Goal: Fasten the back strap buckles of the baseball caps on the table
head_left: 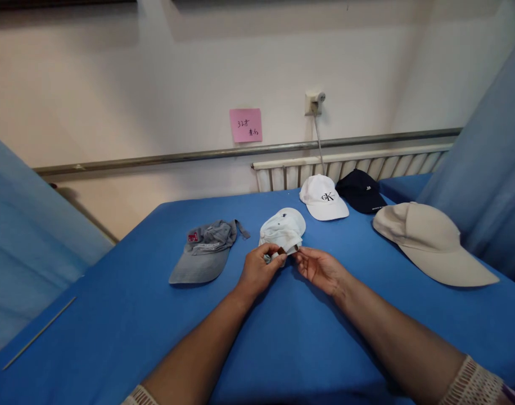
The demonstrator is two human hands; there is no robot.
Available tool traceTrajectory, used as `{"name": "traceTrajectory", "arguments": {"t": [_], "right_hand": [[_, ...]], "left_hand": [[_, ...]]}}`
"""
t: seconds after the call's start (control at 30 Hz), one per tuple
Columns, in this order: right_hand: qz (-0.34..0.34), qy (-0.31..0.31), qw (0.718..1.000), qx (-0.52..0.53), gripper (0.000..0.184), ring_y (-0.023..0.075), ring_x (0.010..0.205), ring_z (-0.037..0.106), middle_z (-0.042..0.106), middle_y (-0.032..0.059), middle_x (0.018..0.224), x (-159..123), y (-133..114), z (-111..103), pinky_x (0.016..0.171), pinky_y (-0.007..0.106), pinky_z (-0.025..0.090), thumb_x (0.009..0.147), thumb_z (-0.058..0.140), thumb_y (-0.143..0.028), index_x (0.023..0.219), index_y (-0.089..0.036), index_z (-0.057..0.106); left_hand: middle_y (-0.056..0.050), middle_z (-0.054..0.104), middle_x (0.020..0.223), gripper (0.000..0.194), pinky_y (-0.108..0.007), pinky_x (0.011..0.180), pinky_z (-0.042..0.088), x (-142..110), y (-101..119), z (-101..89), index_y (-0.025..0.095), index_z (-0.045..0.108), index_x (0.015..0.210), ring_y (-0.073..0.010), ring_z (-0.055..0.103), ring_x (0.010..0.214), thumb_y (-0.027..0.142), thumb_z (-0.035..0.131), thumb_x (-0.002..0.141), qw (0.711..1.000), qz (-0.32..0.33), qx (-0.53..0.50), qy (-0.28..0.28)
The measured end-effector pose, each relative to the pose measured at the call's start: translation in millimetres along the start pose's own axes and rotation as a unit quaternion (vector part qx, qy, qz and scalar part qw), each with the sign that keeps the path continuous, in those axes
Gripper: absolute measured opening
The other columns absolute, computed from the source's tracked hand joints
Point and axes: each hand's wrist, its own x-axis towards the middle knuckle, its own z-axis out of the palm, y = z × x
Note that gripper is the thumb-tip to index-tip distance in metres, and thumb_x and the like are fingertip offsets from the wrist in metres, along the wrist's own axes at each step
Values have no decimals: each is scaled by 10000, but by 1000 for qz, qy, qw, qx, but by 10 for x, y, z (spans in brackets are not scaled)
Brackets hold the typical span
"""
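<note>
Evidently, left hand and right hand each pinch an end of the rear strap on the pale baseball cap, over the blue surface; light, level tension should prevent twisting.

Blue-covered table bears caps and stick.

My left hand and right hand are bare, and so are the forearms up to my sleeves. The right sleeve is cream, an openwork knit with a row of narrow slits along its edge and a finer mesh behind. Beyond that mesh comes a patch of purple (too cut off for me to say what it is). My left sleeve shows just a cream, slitted edge.
</note>
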Motion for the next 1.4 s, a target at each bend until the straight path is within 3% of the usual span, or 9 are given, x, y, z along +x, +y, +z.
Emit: {"name": "traceTrajectory", "arguments": {"t": [0.3, 0.47, 0.67, 0.83, 1.17, 1.4], "right_hand": [[-62, -38, 997, 0, 323, 99, 711, 636, 668, -19, 831, -66, -94, 64, 611, 197, 507, 707, 779, -186, 986, -223, 621], [-65, -57, 996, -32, 278, 108, 739, 641, 670, -9, 843, -69, -108, 59, 661, 218, 506, 720, 776, -232, 954, -210, 629], [-66, -18, 996, -52, 223, 93, 607, 585, 617, -21, 682, -39, -55, 73, 612, 214, 502, 675, 817, -237, 784, -182, 631], [-94, 21, 989, -111, 268, 96, 556, 567, 604, -33, 643, -32, -27, 86, 564, 222, 481, 672, 821, -314, 781, -196, 606], [-117, 71, 983, -122, 373, 128, 656, 654, 672, -10, 717, -82, -56, 131, 606, 229, 492, 634, 835, -360, 863, -195, 593], [-153, -1, 981, -121, 391, 183, 845, 678, 712, 42, 903, -123, -42, 171, 792, 320, 524, 625, 831, -272, 930, -196, 597]], "left_hand": [[-15, 663, 780, 246, -278, 727, 442, 12, -70, 68, 161, 674, 833, -155, 586, 747, 391, 657, 750, 998, -25, -36, -35], [-31, 656, 778, 271, -273, 717, 449, 28, -91, 81, 136, 680, 814, -149, 575, 735, 400, 657, 755, 993, -53, -101, -42], [-41, 651, 759, 319, -254, 660, 453, 37, -124, 121, 121, 673, 821, -136, 576, 691, 424, 701, 725, 973, -104, -197, -69], [-39, 650, 733, 357, -248, 634, 452, 45, -101, 116, 121, 675, 816, -128, 571, 663, 456, 725, 705, 963, -123, -229, -77], [-25, 641, 743, 360, -246, 635, 437, 40, -79, 91, 130, 690, 862, -119, 547, 664, 471, 668, 750, 967, -108, -215, -84], [-26, 643, 772, 270, -263, 687, 464, 13, -78, 140, 145, 642, 831, -138, 576, 719, 393, 687, 735, 980, -72, -178, -45]]}}
